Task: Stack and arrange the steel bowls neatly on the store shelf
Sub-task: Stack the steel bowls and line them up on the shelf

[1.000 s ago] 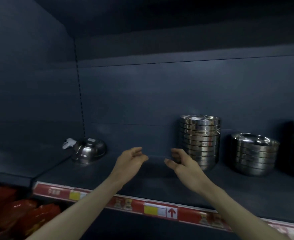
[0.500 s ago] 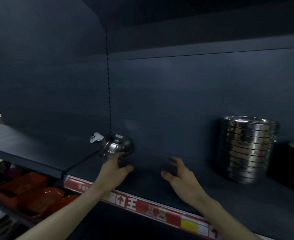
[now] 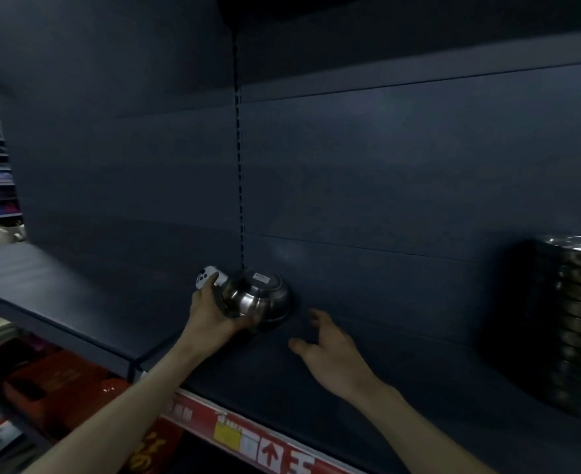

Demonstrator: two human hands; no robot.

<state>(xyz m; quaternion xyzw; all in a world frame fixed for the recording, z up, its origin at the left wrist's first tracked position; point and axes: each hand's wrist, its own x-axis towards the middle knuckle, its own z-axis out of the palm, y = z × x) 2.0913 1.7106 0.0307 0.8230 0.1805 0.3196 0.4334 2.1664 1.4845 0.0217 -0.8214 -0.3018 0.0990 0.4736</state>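
We face a dark store shelf (image 3: 419, 388) with a dark back panel (image 3: 384, 183) behind it. A slotted upright (image 3: 237, 165) runs down the panel to the shelf. At the far right edge stands a tall stack of steel bowls (image 3: 576, 330), nested and upright, well apart from everything else on the shelf. Along the shelf's front lip runs a red price strip (image 3: 268, 449) with a yellow tag and an arrow. Red packages (image 3: 59, 381) lie on the level below, at the lower left.

A single steel bowl (image 3: 261, 299) sits upside down at the back of the shelf, at the foot of the upright, a small label on its base. Our left hand (image 3: 213, 313) grips its left side, fingers curled round the wall and thumb at the front. Our right hand (image 3: 330, 354) hovers spread and relaxed over the bare shelf, near the bowl's right and not touching it. A small white device (image 3: 208, 276) lies just behind the left fingertips.
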